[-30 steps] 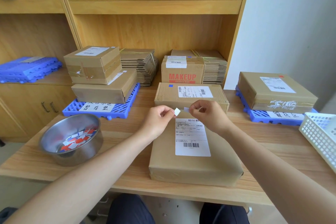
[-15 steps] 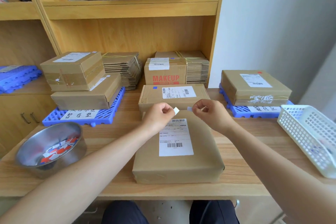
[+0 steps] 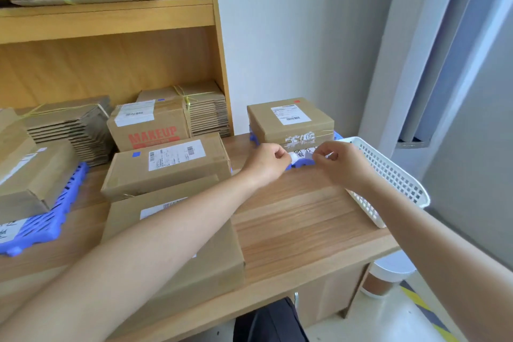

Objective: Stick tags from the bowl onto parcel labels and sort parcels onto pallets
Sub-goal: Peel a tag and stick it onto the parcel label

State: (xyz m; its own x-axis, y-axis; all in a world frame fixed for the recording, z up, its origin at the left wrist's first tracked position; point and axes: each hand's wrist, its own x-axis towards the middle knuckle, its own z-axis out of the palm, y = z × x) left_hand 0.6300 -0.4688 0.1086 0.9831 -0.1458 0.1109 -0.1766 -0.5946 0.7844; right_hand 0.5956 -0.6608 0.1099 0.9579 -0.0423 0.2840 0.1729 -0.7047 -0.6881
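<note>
My left hand [image 3: 265, 164] pinches a small white paper piece [image 3: 293, 158] between thumb and fingers. Close to its right, my right hand [image 3: 342, 165] pinches a small pale tag [image 3: 309, 157]. Both hands hover above the table, in front of the right blue pallet [image 3: 298, 166]. That pallet bears a brown parcel [image 3: 288, 122] with a red tag on its label. A flat brown parcel [image 3: 200, 266] lies under my left forearm, its label [image 3: 158, 211] partly hidden. Behind it sits another parcel [image 3: 166, 168] with a blue tag. The bowl is out of view.
A white plastic basket [image 3: 388, 175] stands on the table's right edge, just right of my right hand. A MAKEUP box [image 3: 150, 130] and bundles of flat cardboard sit by the shelf. A left blue pallet [image 3: 50, 219] carries stacked parcels. Bare wood [image 3: 299, 219] lies between parcel and basket.
The view has swung to the right, so the bowl is lost from sight. Both hands, still pinching their small pieces, moved right from above the front parcel's label toward the basket and right pallet.
</note>
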